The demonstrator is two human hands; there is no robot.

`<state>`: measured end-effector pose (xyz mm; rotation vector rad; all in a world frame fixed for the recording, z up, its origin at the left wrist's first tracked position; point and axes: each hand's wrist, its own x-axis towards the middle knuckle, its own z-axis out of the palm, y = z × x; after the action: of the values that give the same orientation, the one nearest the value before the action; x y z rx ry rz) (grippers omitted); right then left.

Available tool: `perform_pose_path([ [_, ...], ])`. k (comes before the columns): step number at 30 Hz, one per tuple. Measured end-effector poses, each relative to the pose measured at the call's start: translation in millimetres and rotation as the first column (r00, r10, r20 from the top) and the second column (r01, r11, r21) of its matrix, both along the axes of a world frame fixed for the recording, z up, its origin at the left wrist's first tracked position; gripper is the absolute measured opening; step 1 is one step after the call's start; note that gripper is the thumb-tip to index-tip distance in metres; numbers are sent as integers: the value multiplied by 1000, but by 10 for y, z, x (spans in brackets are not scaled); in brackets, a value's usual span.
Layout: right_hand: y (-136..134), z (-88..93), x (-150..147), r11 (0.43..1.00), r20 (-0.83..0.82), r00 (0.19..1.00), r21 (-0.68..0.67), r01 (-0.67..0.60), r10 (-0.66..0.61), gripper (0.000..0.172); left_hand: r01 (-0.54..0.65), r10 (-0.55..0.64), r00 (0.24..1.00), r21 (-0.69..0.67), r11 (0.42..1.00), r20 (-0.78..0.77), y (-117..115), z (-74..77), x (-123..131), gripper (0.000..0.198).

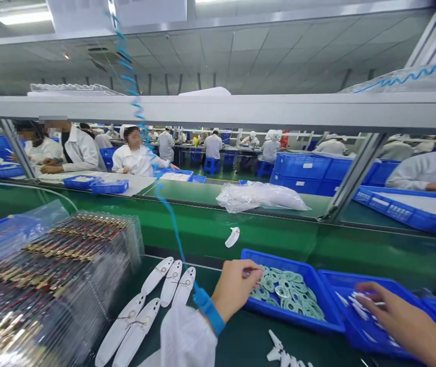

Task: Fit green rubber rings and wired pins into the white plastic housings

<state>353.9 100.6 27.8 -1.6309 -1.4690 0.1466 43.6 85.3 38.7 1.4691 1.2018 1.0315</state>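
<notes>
The left hand closes its fingers narrowly over a blue tray of many pale green rings, which look light and thin, best pinched by the rim. The right hand curls narrowly over white slivers in a second blue tray; neither hand's hold is clear. Five white plastic pieces lie farther along the tabletop.

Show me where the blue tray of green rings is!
The blue tray sits low right in the head view, under the left hand, beside a blue tray of white pieces.
</notes>
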Motion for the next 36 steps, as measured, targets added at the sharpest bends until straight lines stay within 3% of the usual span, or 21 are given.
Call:
perform_pose_path([
  [2, -59, 68, -123, 991, 22, 995, -88, -97, 99, 19, -35, 44, 990, -72, 997, 135, -227, -28, -97, 29],
  [4, -178, 115, -419, 943, -58, 962, -188, -275, 268, 27, -53, 89, 971, -161, 985, 221, -448, -90, -213, 35],
  [6, -330, 136, -835, 899, -239, 896, -141, -414, 375, 34, -75, 142, 948, -232, 970, 284, -605, -182, -339, 44],
  [9, -543, 124, -1452, 866, -447, 776, -6, -500, 445, 31, -144, 237, 910, -277, 950, 340, -683, -334, -508, 47],
  [13, -722, -2, -1894, 833, -575, 681, 3, -554, 454, 34, -213, 324, 867, -307, 927, 379, -660, -469, -600, 49],
  [17, -816, -162, -1992, 824, -631, 661, -60, -563, 406, 36, -187, 330, 837, -337, 923, 438, -729, -457, -518, 57],
  [23, -821, -222, -1955, 804, -567, 687, -71, -591, 455, 19, -82, 276, 771, -341, 937, 573, -881, -268, -446, 47],
  [29, -791, -223, -1869, 808, -507, 686, 36, -588, 522, 8, -10, 158, 863, -298, 955, 480, -850, -289, -501, 47],
  [36, -851, -204, -1840, 800, -493, 686, 32, -600, 535, 8, -60, 324, 775, -448, 892, 542, -827, -309, -483, 31],
])
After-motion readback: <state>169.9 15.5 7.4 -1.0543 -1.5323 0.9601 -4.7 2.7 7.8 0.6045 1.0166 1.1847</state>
